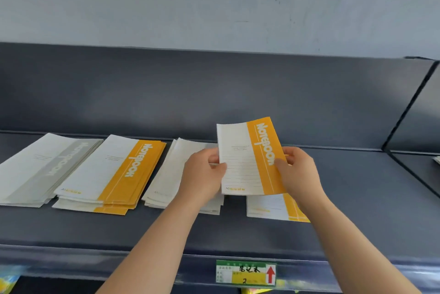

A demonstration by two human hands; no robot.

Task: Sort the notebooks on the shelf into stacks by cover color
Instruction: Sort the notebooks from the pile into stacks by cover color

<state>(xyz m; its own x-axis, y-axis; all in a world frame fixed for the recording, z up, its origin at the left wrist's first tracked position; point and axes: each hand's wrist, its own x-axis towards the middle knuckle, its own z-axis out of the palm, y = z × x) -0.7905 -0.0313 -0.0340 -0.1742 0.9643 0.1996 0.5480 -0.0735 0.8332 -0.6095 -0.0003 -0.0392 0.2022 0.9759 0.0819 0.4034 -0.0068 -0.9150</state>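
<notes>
Orange notebook (250, 158) was held upright above the shelf (357, 186), left hand (202, 174) pinching its white edge, right hand (297, 172) its orange band. Matching orange stack (112, 174) lay well left, lengthwise front-to-back; left hand nearer.

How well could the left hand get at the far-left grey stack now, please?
Probably yes: only a flat orange stack lies between the left hand and the grey stack, though its grip is on the held notebook.
</notes>
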